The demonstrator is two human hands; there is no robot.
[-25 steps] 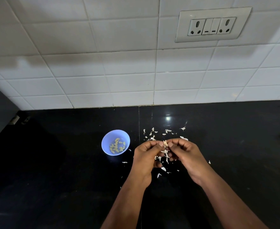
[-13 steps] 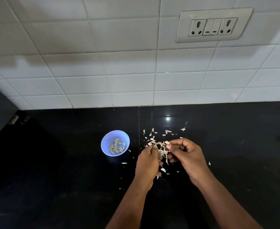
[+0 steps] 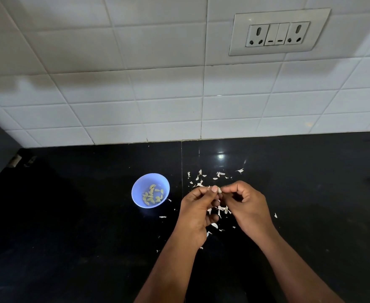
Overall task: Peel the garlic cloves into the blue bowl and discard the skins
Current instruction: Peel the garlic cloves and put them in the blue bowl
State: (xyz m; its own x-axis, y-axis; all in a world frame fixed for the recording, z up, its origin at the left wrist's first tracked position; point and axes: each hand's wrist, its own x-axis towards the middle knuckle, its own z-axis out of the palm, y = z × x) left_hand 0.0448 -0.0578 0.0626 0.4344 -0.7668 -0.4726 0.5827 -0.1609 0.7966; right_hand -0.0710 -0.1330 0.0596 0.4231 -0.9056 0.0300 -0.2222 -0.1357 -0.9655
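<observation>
Head view: a small garlic clove (image 3: pixel 219 190) sits between both hands just above the black counter (image 3: pixel 70 237), a little below and right of the frame's centre. The left hand (image 3: pixel 198 212) pinches it with thumb and forefinger, the other fingers curled under; the right hand (image 3: pixel 248 207) meets it from 3 o'clock, its thumb and forefinger tips nipped on the clove's end and the rest of its fingers bent inward. Whether skin remains on the clove cannot be told. Papery white skins (image 3: pixel 220 209) lie on the counter under and between the hands, with more flakes scattered at 12 o'clock from them and a few strays at 9 and 3 o'clock. The blue bowl (image 3: pixel 136 190) stands at 9 o'clock from the hands, near but not touching, with a cluster of peeled cloves (image 3: pixel 153 194) in its bottom. Beyond the counter rises a white tiled wall (image 3: pixel 136 95) carrying a switch and socket plate (image 3: pixel 278 32) at 1 o'clock.
</observation>
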